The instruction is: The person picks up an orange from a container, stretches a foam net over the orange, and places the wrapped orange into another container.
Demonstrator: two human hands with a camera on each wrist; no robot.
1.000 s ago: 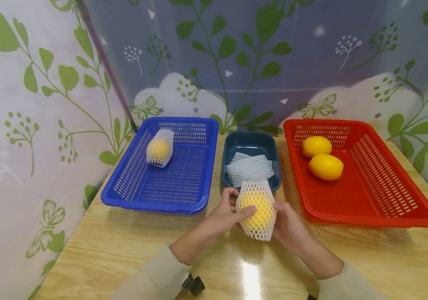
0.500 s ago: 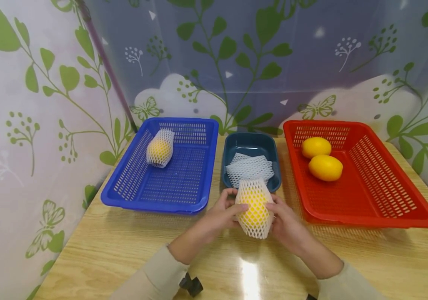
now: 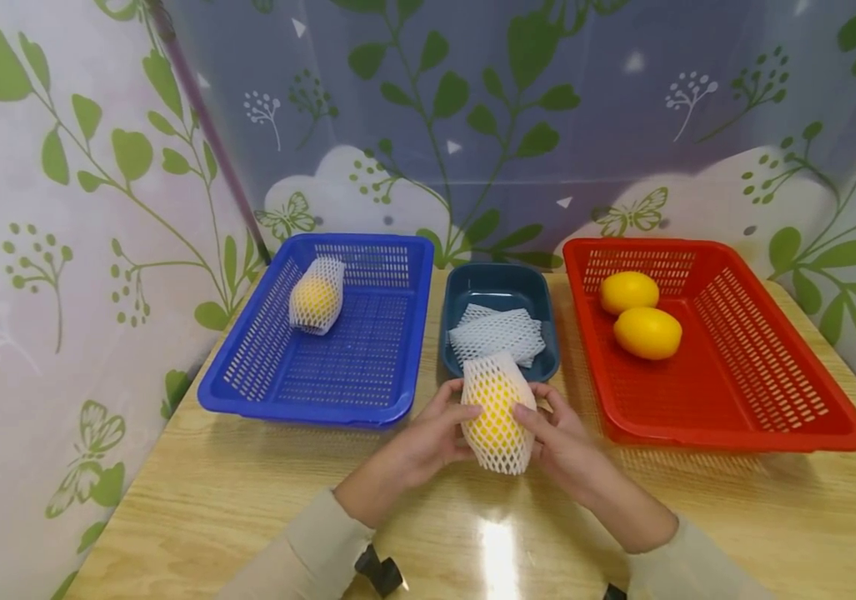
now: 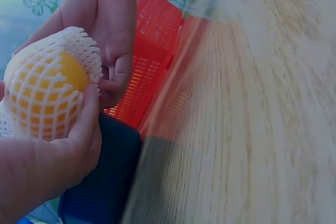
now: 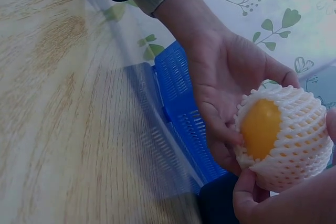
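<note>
Above the table, both hands hold a yellow lemon [image 3: 498, 422] in a white foam net sleeve [image 3: 489, 367]. My left hand [image 3: 430, 439] grips its left side, thumb across the mesh. From the right, my right hand [image 3: 572, 457] holds it with the thumb on the front and fingers curled behind. One end of the lemon [image 5: 261, 128] shows bare at the sleeve's opening in the right wrist view. Just beyond the hands stands a dark teal tray [image 3: 498, 279] with flat white foam nets [image 3: 498, 333] in it.
A blue basket [image 3: 307, 410] at the left contains a net-covered lemon [image 3: 317, 298]. At the right, a red basket [image 3: 728, 437] bears two bare lemons [image 3: 648, 333]. A leaf-patterned curtain [image 3: 428, 125] rises behind the wooden table [image 3: 247, 517].
The netted lemon has shifted slightly left and tilted in the hands. My right thumb has come further over its front, and the right fingers now show behind it.
</note>
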